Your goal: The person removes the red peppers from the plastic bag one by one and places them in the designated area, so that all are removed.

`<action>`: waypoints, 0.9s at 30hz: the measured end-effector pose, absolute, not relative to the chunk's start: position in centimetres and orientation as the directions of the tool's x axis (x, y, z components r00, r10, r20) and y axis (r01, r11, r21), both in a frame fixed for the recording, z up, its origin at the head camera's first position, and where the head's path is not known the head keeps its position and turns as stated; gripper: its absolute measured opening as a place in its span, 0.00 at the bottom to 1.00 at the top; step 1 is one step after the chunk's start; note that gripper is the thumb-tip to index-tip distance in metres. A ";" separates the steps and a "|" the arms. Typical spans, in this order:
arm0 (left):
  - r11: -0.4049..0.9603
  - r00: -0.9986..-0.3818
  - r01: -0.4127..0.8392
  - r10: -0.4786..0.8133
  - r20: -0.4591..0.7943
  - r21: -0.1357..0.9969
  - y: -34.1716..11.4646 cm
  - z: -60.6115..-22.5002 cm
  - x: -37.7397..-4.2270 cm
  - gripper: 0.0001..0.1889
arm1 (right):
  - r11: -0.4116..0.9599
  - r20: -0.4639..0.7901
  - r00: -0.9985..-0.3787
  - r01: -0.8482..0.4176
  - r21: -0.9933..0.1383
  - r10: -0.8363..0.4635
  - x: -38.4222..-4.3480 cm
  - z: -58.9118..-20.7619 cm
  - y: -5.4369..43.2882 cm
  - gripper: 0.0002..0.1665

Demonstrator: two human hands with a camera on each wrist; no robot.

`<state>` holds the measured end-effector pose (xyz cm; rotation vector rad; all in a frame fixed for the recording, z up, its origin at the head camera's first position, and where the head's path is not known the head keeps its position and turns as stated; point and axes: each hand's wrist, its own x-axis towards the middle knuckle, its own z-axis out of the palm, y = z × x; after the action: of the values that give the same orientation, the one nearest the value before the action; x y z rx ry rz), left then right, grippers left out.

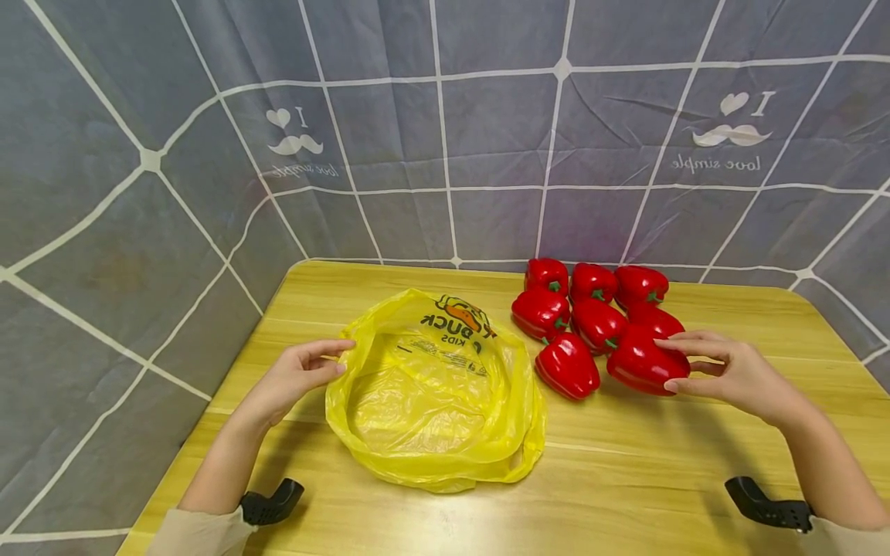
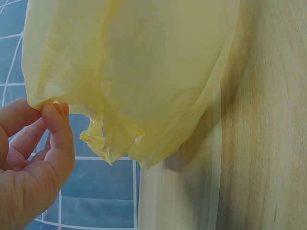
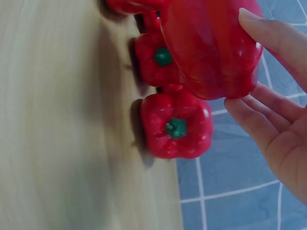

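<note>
A yellow plastic bag (image 1: 424, 417) with a duck print lies with its mouth spread wide, and I see only yellow plastic inside. At its left rim my left hand (image 1: 299, 376) pinches the edge between thumb and fingers; the left wrist view shows the pinched plastic bag (image 2: 144, 72) close up. My right hand (image 1: 737, 376) grips a glossy red bell pepper (image 1: 647, 361) by its right end, thumb on one side and fingers on the other. In the right wrist view that bell pepper (image 3: 211, 48) is held off the tabletop.
Several more red bell peppers (image 1: 566, 367) with green stems sit clustered between the bag and the back edge, right of centre. They stand on a wood-grain table (image 1: 626, 479). A grey curtain with white lines (image 1: 501, 139) hangs behind and at the sides.
</note>
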<state>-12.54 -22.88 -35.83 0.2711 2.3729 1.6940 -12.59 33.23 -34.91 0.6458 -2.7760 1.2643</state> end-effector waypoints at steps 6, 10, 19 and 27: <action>0.320 -0.960 0.032 0.275 -0.060 0.947 -22.9 -35.9 -12.6 0.22 | 0.587 0.177 -0.917 -0.368 -0.721 -0.356 -12.6 -36.1 33.4 0.29; 0.316 -0.960 0.031 0.274 -0.060 0.948 -22.9 -35.9 -12.5 0.23 | 0.593 0.163 -0.924 -0.350 -0.726 -0.346 -12.6 -36.6 33.4 0.29; 0.298 -0.961 0.029 0.272 -0.056 0.954 -22.7 -35.9 -12.5 0.23 | 0.595 0.158 -0.928 -0.340 -0.729 -0.337 -12.5 -37.5 33.7 0.29; 0.296 -0.961 0.035 0.273 -0.049 0.955 -22.7 -35.6 -12.5 0.23 | 0.540 0.165 -0.924 -0.339 -0.771 -0.345 -12.4 -38.5 33.6 0.29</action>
<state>-12.51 -22.72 -35.64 0.2847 2.3588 1.7293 -12.45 33.62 -38.54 0.6139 -2.7626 1.3804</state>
